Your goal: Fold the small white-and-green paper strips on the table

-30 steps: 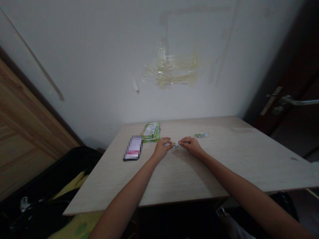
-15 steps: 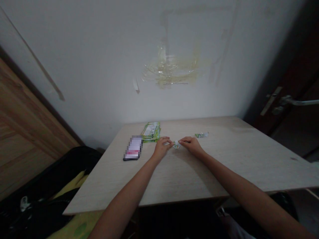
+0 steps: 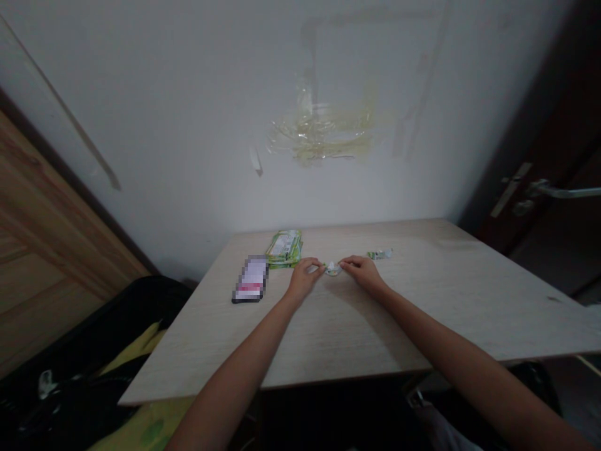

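Between my two hands is a small white-and-green plastic packet (image 3: 332,270), crumpled, with a white part standing up at its middle. My left hand (image 3: 305,275) pinches its left end between thumb and fingers. At the right end, the fingertips of my right hand (image 3: 361,270) are closed on it too. Just beyond my left hand lies a stack of flat green-and-white packets (image 3: 285,248). A narrow, folded green-and-white packet (image 3: 380,254) rests on the table past my right hand.
A phone (image 3: 251,280) with a blurred screen lies left of my left hand on the pale wooden table (image 3: 328,344). Behind the table rises a wall (image 3: 197,125) with tape remnants. A dark door with a metal handle (image 3: 563,193) stands at right.
The packet between my hands has been spread wider and flatter, and a white part now shows upright at its middle. My right hand has shifted very slightly right.
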`<state>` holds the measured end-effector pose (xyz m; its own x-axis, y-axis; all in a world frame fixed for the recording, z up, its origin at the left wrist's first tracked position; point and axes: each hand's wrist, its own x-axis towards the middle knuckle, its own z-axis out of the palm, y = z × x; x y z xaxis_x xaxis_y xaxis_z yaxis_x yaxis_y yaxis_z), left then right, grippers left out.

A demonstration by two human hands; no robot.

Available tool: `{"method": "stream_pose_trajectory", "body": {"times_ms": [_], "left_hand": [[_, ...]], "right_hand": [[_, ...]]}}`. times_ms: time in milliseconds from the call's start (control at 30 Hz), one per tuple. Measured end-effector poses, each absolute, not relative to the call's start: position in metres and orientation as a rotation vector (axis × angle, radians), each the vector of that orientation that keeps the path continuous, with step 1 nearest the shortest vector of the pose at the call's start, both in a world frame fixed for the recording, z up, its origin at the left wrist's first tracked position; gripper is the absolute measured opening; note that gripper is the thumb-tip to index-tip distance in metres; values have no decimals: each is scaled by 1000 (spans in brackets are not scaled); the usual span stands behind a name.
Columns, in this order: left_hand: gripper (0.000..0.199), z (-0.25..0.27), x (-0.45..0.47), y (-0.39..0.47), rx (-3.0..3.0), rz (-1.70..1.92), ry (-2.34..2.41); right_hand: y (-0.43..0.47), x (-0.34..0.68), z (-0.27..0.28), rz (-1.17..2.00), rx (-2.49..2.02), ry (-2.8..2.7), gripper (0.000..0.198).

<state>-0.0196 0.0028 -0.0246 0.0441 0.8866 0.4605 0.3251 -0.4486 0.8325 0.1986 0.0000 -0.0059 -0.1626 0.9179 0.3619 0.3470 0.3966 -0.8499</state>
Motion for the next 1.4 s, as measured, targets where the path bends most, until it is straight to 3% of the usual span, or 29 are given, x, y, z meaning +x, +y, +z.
{"method": "stream_pose_trajectory", "body": {"times_ms": [733,967,1167,1300,1400], "left_hand": [[3,-22,-15,1,1839,1490,1436],[3,-22,-15,-7,2085,1268,1543],[26,-14,-15,-13,2201,1198,1545],[9,-7,-17,-14,2270,1121,1562],[8,-4,-18,-15,2287,1101,1568]], "right_hand": [[11,196,-20,617,-1219,-1645,31],[11,200,-24,454,-1240,-1838,19],[5,200,-18,428,-1216,-1900,13],[3,200,-16,520,-1239,-1892,14],[2,201,-15,582,-1192,-1893,18]]}}
